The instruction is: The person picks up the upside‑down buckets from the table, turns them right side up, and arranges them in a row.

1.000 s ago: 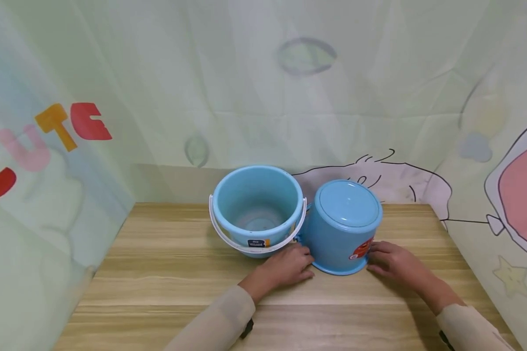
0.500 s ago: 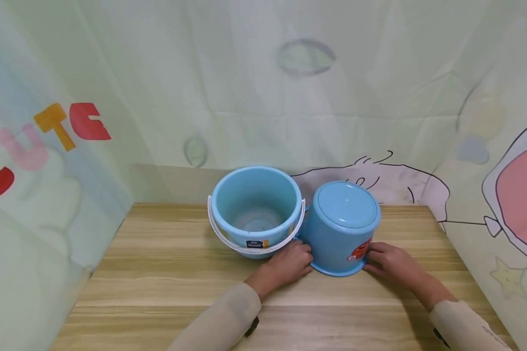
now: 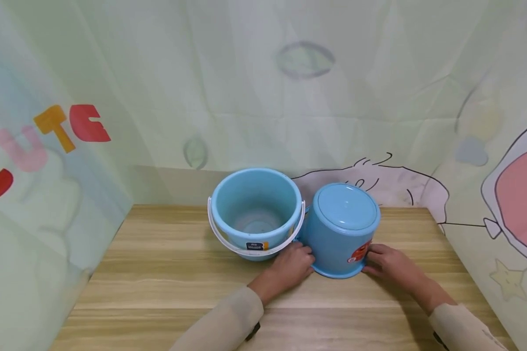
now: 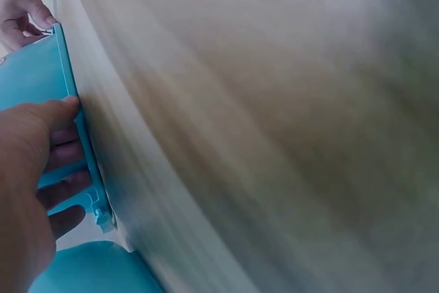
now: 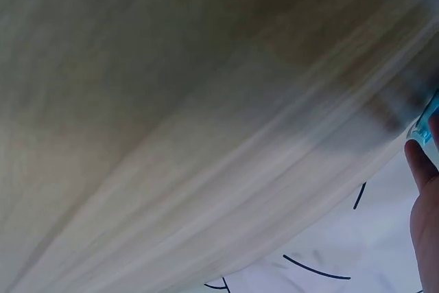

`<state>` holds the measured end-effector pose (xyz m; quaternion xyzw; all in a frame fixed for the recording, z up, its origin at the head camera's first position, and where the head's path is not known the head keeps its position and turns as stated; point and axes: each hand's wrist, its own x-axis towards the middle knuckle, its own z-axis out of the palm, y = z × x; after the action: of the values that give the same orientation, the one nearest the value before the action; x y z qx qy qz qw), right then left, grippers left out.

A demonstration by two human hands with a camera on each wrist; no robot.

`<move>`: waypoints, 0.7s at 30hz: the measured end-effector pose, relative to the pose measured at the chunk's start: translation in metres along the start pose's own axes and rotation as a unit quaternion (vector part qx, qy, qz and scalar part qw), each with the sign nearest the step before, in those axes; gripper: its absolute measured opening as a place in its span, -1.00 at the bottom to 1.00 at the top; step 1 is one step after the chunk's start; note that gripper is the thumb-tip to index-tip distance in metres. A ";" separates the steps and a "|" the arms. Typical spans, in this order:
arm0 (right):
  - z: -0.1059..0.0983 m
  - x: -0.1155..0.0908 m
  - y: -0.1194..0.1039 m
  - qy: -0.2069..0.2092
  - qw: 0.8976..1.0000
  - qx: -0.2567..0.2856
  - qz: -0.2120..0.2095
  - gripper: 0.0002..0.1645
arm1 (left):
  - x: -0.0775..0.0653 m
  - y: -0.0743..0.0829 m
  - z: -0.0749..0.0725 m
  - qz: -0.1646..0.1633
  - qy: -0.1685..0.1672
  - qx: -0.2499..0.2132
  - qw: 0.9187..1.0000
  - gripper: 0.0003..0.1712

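A blue bucket [image 3: 335, 248] with a red sticker stands upside down on the table, its base facing up. My left hand [image 3: 293, 265] holds its lower left side; in the left wrist view the thumb [image 4: 65, 106] lies at the rim and the fingers [image 4: 68, 156] along the wall. On the opposite side, my right hand [image 3: 391, 263] holds the bucket low by the rim. Only a sliver of that rim [image 5: 424, 127] shows in the right wrist view. Close at the left, a second blue bucket [image 3: 228, 207] stands upright, its white handle [image 3: 259, 252] hanging in front.
The wood-grain table [image 3: 158, 278] runs to a pale printed curtain [image 3: 246, 97] behind and on both sides. Both buckets stand near the table's back edge. A dark label [image 3: 255, 246] is on the upright bucket's front.
My left hand's fingers have drawn in a little against the upside-down bucket's lower side. Both buckets stay in place; the head view has shifted slightly.
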<state>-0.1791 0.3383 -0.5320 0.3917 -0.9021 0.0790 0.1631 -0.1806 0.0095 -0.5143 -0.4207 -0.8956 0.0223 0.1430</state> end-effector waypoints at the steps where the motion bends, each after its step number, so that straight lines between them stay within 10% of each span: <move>1: 0.000 0.000 -0.001 0.000 1.000 0.001 0.001 -0.48 | 0.000 0.000 0.001 0.000 0.000 0.001 1.000 -0.81; 21: -0.005 0.001 -0.004 -0.020 1.000 0.001 0.009 -0.46 | -0.001 0.001 -0.001 0.006 -0.005 0.000 1.000 -0.82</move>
<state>-0.1757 0.3363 -0.5266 0.3853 -0.9086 0.0733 0.1438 -0.1786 0.0096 -0.5138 -0.4259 -0.8938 0.0250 0.1378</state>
